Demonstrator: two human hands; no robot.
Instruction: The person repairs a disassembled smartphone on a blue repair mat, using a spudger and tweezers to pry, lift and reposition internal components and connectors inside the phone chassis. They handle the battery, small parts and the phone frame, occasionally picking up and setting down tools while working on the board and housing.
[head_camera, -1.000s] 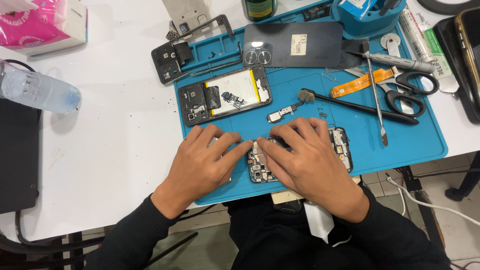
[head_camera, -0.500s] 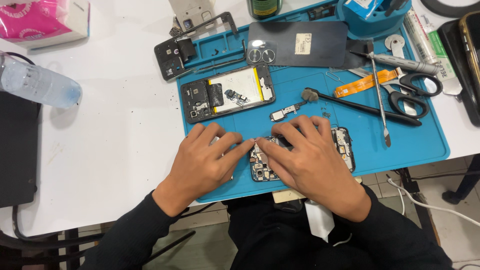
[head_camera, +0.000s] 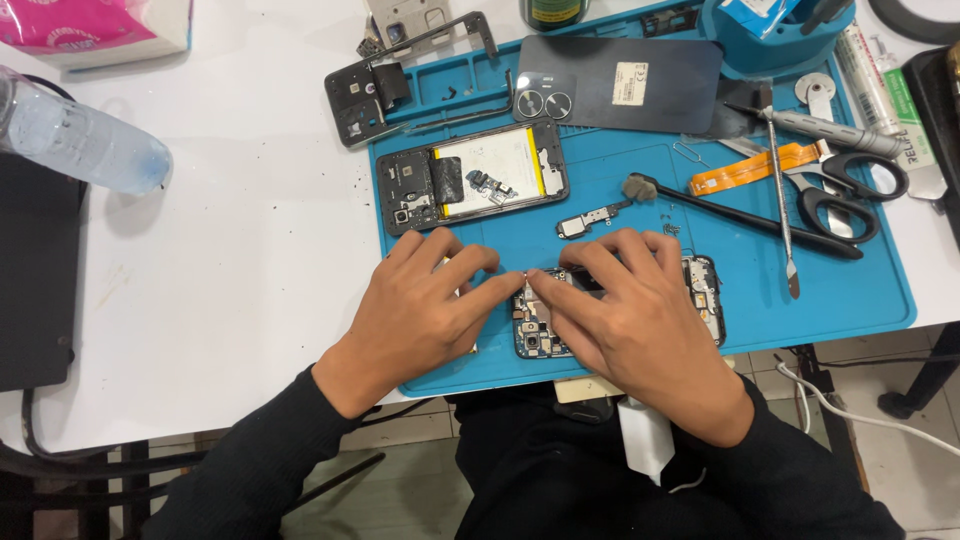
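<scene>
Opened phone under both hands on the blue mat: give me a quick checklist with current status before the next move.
1. Both hands on the work: ok. Left hand and right hand meet fingertip to fingertip over the opened phone with exposed circuit board.
2. Phone fully on the blue silicone repair mat: ok, though near the front edge.
3. What the fingertips pinch: cannot tell, too small.
4. Loose tiny screws on the mat beside the right hand: not ok, uncontained.
5. Long black brush and black-handled scissors apart from the hands: ok.
6. Clear plastic water bottle lying on the white table: cap hidden, cannot tell.
</scene>
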